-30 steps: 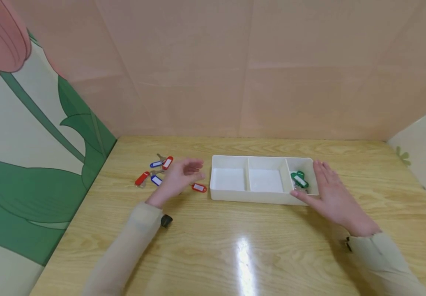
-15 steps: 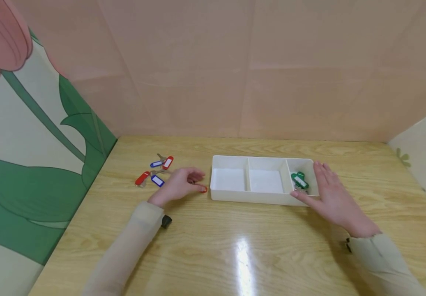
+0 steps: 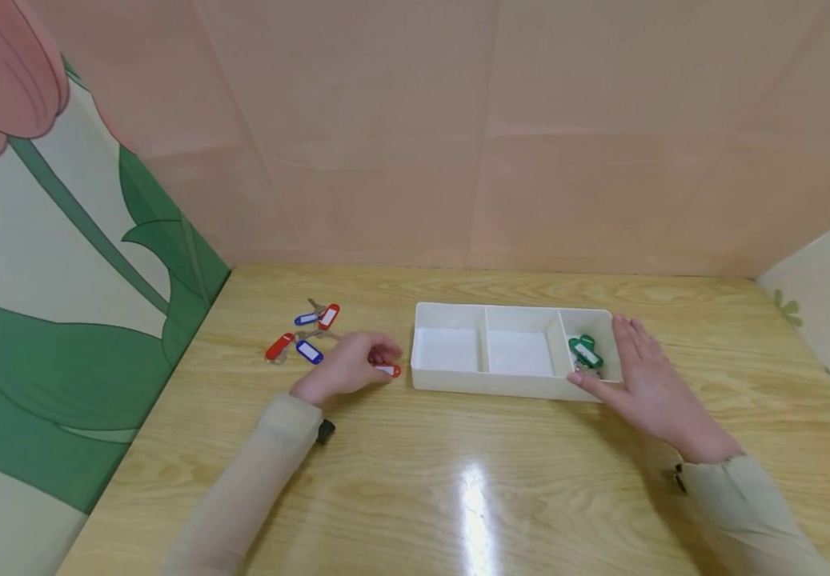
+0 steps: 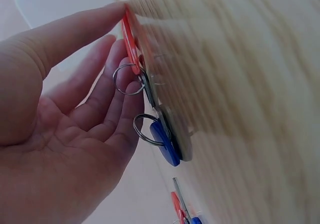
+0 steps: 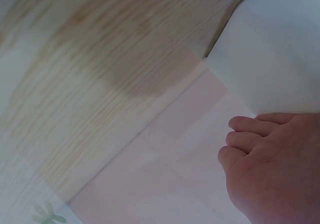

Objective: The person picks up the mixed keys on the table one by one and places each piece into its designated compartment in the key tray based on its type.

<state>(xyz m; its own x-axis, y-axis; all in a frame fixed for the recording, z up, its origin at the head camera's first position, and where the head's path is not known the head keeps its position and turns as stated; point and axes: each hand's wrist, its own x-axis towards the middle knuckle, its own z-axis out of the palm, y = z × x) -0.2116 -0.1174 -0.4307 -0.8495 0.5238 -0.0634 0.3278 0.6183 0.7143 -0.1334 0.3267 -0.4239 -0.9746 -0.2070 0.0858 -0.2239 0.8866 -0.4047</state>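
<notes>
In the head view my left hand (image 3: 348,364) is low over the table, thumb and fingers about a red key tag (image 3: 388,370). The left wrist view shows the thumb tip on one end of this red tag (image 4: 131,43), fingertips along its far side; its split ring and key hang toward the palm. A blue key tag (image 4: 165,144) lies just beyond. My right hand (image 3: 648,388) rests against the right end of a white three-compartment tray (image 3: 494,384), thumb on the front rim, fingers straight along the side. Green key tags (image 3: 585,352) lie in the right compartment.
Left of my left hand lie other keys with tags: a red tag (image 3: 279,346), a blue tag (image 3: 310,352), another blue tag (image 3: 306,319) and another red tag (image 3: 329,317). The wooden table (image 3: 415,480) meets a pink wall covering (image 3: 458,200) behind.
My left hand has come down onto the red key tag, and its thumb and fingers have closed about it. The right hand has stayed against the tray.
</notes>
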